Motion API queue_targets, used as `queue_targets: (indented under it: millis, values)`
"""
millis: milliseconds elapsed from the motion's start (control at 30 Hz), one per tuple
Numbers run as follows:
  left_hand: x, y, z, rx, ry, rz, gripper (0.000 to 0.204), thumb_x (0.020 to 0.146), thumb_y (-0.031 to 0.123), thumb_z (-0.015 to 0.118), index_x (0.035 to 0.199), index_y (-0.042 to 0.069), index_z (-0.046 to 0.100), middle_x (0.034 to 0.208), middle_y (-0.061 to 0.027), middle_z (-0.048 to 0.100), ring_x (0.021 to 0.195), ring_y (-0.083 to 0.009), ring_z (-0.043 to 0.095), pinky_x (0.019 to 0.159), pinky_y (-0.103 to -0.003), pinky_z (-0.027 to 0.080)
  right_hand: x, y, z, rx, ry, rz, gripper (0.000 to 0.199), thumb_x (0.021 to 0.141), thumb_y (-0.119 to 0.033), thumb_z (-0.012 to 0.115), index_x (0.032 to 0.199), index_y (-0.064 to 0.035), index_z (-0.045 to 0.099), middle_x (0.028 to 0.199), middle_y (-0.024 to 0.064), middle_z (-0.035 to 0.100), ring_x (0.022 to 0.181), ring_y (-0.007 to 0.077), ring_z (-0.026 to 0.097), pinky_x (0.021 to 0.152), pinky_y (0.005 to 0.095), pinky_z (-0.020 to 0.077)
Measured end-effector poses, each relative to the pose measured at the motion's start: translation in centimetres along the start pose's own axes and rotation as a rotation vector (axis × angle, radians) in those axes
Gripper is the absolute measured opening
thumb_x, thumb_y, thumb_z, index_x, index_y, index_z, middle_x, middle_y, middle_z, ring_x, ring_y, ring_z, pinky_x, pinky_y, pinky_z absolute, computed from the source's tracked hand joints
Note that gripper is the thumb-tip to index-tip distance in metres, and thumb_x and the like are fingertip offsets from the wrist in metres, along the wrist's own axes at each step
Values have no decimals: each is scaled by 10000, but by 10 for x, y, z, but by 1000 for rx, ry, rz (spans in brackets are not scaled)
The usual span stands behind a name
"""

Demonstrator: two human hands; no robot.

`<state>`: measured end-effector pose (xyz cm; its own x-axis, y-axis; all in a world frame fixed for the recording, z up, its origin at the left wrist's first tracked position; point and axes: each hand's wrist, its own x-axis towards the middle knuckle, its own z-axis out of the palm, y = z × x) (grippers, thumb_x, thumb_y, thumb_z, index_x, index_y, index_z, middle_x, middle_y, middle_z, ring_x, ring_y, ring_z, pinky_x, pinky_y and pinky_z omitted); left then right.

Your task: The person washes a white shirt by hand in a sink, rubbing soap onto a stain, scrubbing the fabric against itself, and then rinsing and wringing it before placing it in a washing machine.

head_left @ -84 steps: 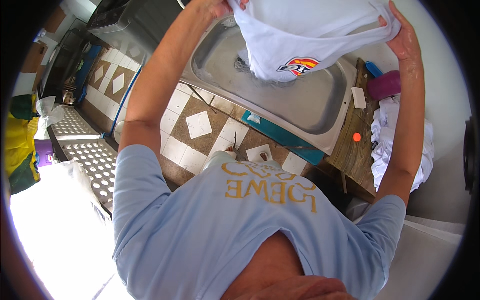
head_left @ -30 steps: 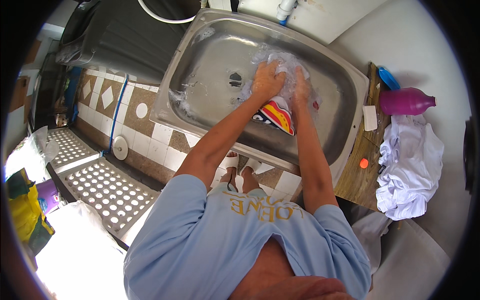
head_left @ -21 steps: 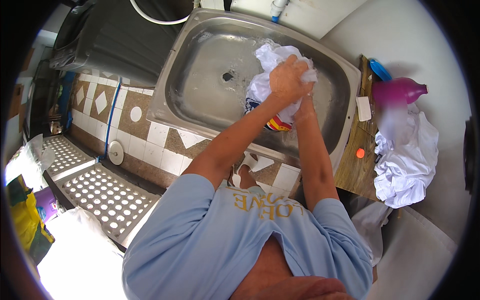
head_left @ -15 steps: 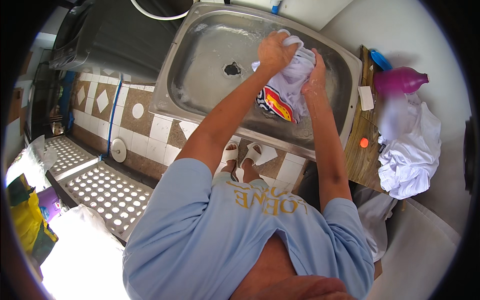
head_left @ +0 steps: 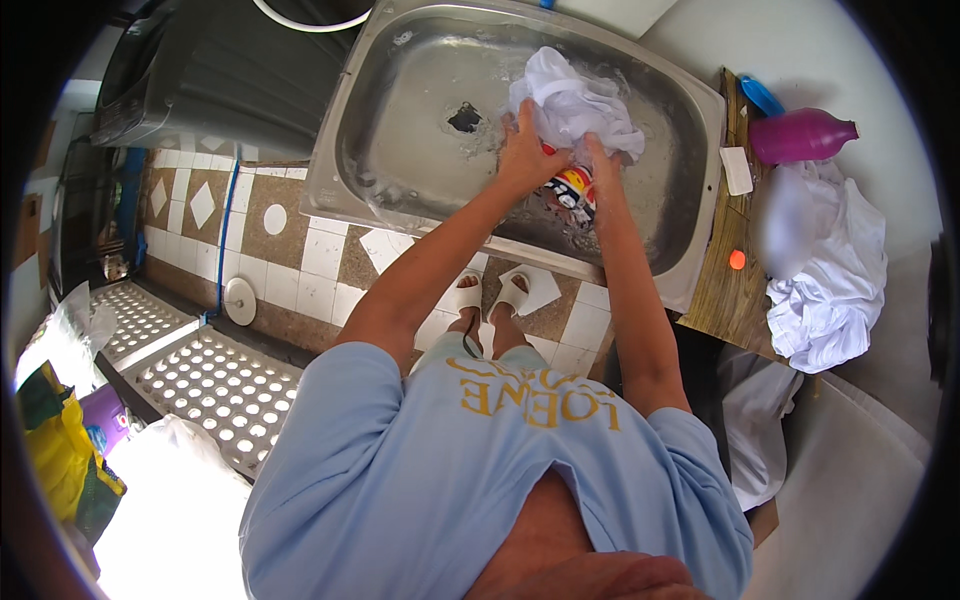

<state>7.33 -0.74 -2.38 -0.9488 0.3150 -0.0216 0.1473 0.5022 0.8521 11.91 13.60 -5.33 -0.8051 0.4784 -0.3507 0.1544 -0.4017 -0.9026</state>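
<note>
A wet white shirt (head_left: 575, 105) with a colourful print is bunched up in the steel sink (head_left: 400, 130). My left hand (head_left: 522, 150) grips its near left side. My right hand (head_left: 598, 160) presses and holds the cloth just beside it, over the print. Both arms reach straight out from my light blue top. The sink's drain hole (head_left: 464, 118) lies to the left of the shirt, and the basin floor looks wet.
A wooden board (head_left: 735, 290) right of the sink carries a heap of white cloth (head_left: 825, 270), a magenta bottle (head_left: 800, 135), a blue dish and a small white bar. A dark washing machine (head_left: 215, 75) stands at left. Perforated white panels (head_left: 200, 380) lie on the tiled floor.
The shirt was held up spread wide, then came down into the sink. My hands have been kneading it, shifting it from the sink's near right to its middle back.
</note>
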Motion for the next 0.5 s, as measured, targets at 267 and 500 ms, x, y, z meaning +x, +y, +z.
queue_targets:
  millis: [267, 500]
  values:
    - [-11, 80, 2, -133, 95, 4, 582, 700, 438, 732, 1082, 46, 532, 868, -176, 661, 804, -318, 659, 738, -389, 505, 18, 10, 14, 555, -20, 163, 584, 907, -516, 454, 1274, -62, 477, 1106, 134, 610, 930, 266, 632, 782, 365, 540]
    - [35, 38, 10, 46, 34, 83, 472, 750, 509, 653, 939, 80, 599, 823, -168, 668, 784, -362, 645, 682, -440, 502, -17, -34, 28, 283, 24, 52, 586, 898, -525, 479, 1203, -27, 530, 1044, 123, 630, 892, 206, 641, 745, 316, 530]
